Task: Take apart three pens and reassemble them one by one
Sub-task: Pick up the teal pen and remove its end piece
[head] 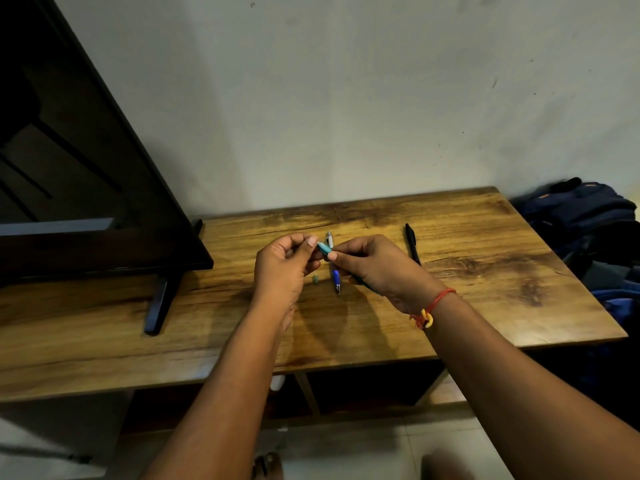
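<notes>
teal pen (325, 249) was held in the air just above the middle of the table (485, 271), caught between both hands. the left hand (284, 268) had its fingers curled in, and its thumb and fingertips pinched the pen's lighter upper end. the right hand (374, 268) was closed round the barrel, thumb tip pressed against the teal part close to the left thumb, while a darker teal length stuck out below its palm toward the wrist. whether the pen was already coming apart at the pinch could not be told.

under the hands a blue-and-white pen (335, 271) lay on the wooden table, metal tip toward the person and white end toward the wall. a small greenish piece (315, 279) sat on the table just left of it, near the heel of the left hand. a black pen (412, 242) lay well to the right of both, roughly parallel to the blue one, partly behind the right hand. any print on the three pens was too small to read.

a red thread bracelet (433, 306) with a yellow knot circled the right wrist. a dark flat television (86, 168) stood at the table's left end on a black foot (157, 306), its screen off. a navy backpack (581, 209) slumped beside the table's right edge against the pale wall. below the table top were open shelf compartments, and toes (266, 465) showed on the tiled floor.
</notes>
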